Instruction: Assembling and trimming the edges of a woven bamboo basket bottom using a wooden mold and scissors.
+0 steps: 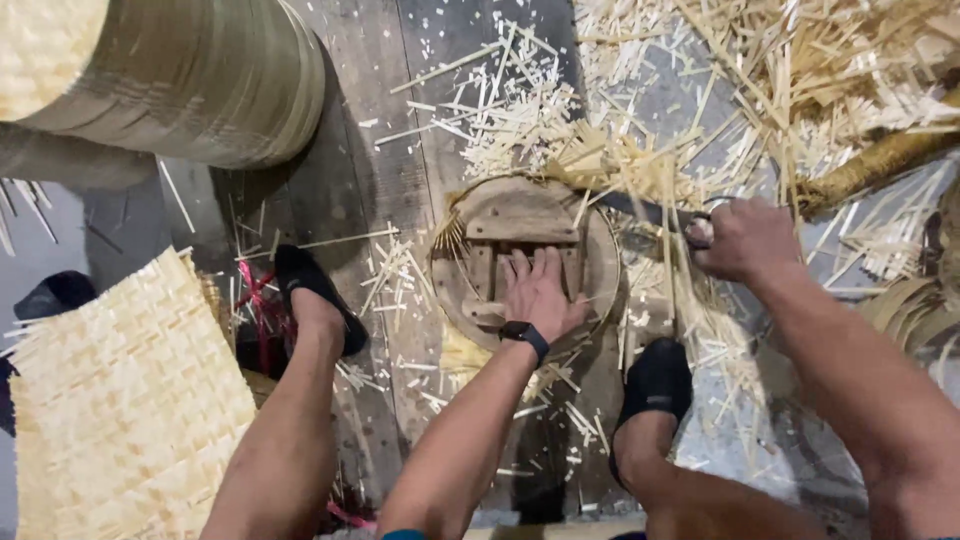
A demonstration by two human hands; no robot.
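While a woven mat (120,400) fills the lower left corner, bare floor boards (370,170) lie beside it. Centre, the left hand (540,295) presses flat, fingers together, on a round wooden block (520,215). Right, the right hand (745,240) grips a knife (640,210), closed, among bamboo splints (800,80).

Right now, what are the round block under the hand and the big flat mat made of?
The round block looks like rough, unpainted wood: dull brown, grainy and worn. The mat looks like pale split bamboo or cane strips, woven in a criss-cross pattern, unvarnished.
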